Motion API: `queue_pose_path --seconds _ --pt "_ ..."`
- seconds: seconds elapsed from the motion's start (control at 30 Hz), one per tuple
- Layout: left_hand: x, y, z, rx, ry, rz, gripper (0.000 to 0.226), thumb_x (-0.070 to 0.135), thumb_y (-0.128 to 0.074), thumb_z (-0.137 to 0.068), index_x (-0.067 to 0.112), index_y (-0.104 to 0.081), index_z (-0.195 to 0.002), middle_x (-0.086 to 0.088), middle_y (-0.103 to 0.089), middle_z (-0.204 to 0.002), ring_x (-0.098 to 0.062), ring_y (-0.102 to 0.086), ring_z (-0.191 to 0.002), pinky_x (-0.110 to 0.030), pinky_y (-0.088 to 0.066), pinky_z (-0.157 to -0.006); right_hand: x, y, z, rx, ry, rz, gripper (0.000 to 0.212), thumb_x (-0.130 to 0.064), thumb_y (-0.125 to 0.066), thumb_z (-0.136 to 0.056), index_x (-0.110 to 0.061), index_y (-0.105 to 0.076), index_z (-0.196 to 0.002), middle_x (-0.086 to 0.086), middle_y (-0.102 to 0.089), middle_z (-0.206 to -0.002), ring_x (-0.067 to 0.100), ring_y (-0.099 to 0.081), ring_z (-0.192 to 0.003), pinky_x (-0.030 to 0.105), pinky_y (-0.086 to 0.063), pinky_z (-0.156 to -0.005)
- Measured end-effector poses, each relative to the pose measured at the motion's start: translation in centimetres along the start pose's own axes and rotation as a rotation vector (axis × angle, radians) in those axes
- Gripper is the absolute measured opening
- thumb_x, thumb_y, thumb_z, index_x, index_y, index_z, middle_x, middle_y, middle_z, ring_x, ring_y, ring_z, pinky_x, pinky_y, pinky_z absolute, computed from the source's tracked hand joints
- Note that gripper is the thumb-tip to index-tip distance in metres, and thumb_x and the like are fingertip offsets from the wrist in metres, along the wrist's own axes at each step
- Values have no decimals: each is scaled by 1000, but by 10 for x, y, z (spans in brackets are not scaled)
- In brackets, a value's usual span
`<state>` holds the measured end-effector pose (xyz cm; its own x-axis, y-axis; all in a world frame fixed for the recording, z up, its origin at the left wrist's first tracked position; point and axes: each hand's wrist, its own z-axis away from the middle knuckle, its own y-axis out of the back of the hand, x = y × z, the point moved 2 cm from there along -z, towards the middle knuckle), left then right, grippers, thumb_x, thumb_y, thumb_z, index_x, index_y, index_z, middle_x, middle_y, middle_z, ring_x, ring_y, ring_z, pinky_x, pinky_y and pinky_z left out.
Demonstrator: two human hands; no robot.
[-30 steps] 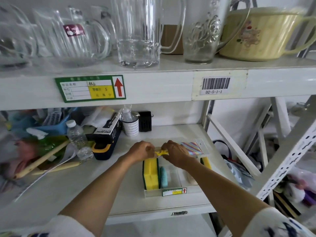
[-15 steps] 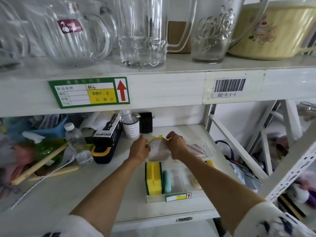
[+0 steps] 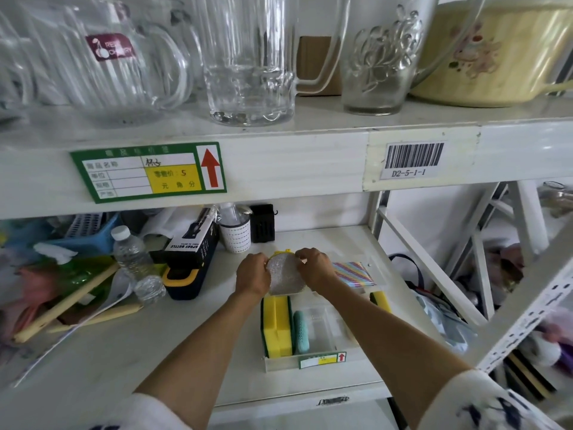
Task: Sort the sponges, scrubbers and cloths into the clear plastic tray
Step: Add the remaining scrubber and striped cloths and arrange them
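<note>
A round silver scrubber (image 3: 284,276) with a yellow rim and loop is held upright above the back end of the clear plastic tray (image 3: 280,363). My left hand (image 3: 251,274) grips its left edge and my right hand (image 3: 314,268) grips its right edge. In the tray's left part stand yellow-and-green sponges (image 3: 277,325) and a teal scrubber (image 3: 300,332). Its middle compartment (image 3: 321,332) looks bare. A striped multicolour cloth (image 3: 353,273) lies behind the tray on the right. Another yellow-green sponge (image 3: 382,301) sits at the tray's right side.
On the lower shelf's left lie a water bottle (image 3: 131,259), a black spray-bottle box (image 3: 192,246), wooden sticks (image 3: 68,302), a blue basket (image 3: 83,231) and a white perforated cup (image 3: 235,235). Glass jugs (image 3: 248,57) and a cream bowl (image 3: 490,54) fill the upper shelf overhead.
Both hands lifted from the tray's back edge and drew up the silver scrubber, now held spread upright between them. The camera view shifted slightly.
</note>
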<state>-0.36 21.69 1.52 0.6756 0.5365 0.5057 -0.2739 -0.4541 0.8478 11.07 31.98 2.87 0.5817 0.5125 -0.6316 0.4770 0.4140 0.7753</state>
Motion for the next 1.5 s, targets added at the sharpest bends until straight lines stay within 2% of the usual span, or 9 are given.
queue_pose_path --seconds 0.1,0.27,0.47,0.6,0.73,0.87,1.13,1.33,1.5 --pt "0 1 2 -5 -5 -27 20 -2 -50 -82 -1 -68 -92 -18 -68 -100 -32 -63 -95 -37 -45 -74 -1 1 1 -1 13 14 39 -8 -46 -93 -12 -62 -128 15 -59 -131 32 -56 -118 37 -47 -97" --pt "16 9 6 14 -45 -40 34 4 -56 -84 6 -60 -118 -16 -54 -122 -31 -56 -113 -35 -45 -94 8 14 4 71 5 58 36 -12 -51 -94 -13 -60 -128 13 -58 -131 30 -56 -119 34 -45 -95" --pt "64 -3 16 -110 -164 89 30 15 -56 -89 11 -64 -117 -9 -68 -117 -24 -64 -109 -30 -48 -93 50 64 12 281 -143 219 26 -10 -46 -93 -10 -64 -112 12 -65 -113 32 -63 -101 37 -51 -81" --pt "89 -18 25 -178 -155 -10 29 19 -51 -94 3 -63 -116 -16 -68 -117 -31 -62 -109 -33 -47 -88 75 77 21 217 -189 373 25 -6 -47 -92 -7 -62 -112 13 -64 -111 31 -62 -101 38 -50 -82" --pt "97 -32 29 -241 -120 -168 23 15 -48 -91 1 -66 -91 -21 -71 -95 -37 -67 -86 -34 -44 -64 81 73 27 94 -177 538 23 -16 -50 -94 -9 -61 -112 11 -66 -114 28 -63 -102 36 -48 -86" --pt "101 -41 28 -239 -113 -217 25 19 -44 -90 8 -66 -91 -17 -73 -93 -34 -69 -81 -35 -52 -66 80 68 28 42 -174 585 28 -21 -47 -95 -12 -58 -119 11 -64 -122 29 -61 -110 36 -44 -92" --pt "101 -48 28 -223 -38 -197 27 23 -45 -93 6 -65 -97 -17 -72 -98 -35 -68 -89 -34 -50 -70 79 61 26 -12 -221 479 29 -20 -48 -94 -11 -60 -119 12 -65 -119 29 -62 -108 34 -46 -90" --pt "100 -41 22 -214 113 -51 30 27 -57 -88 2 -67 -100 -16 -72 -103 -35 -68 -95 -34 -51 -74 80 60 22 -13 -309 175 31 -21 -52 -91 -5 -57 -117 16 -61 -115 33 -61 -102 34 -46 -80" --pt "99 -37 19 -233 157 135 24 31 -60 -80 7 -61 -77 -20 -73 -93 -36 -69 -87 -36 -51 -67 80 65 22 69 -333 96 31 -22 -45 -95 -4 -53 -119 17 -53 -120 35 -57 -107 39 -46 -89"
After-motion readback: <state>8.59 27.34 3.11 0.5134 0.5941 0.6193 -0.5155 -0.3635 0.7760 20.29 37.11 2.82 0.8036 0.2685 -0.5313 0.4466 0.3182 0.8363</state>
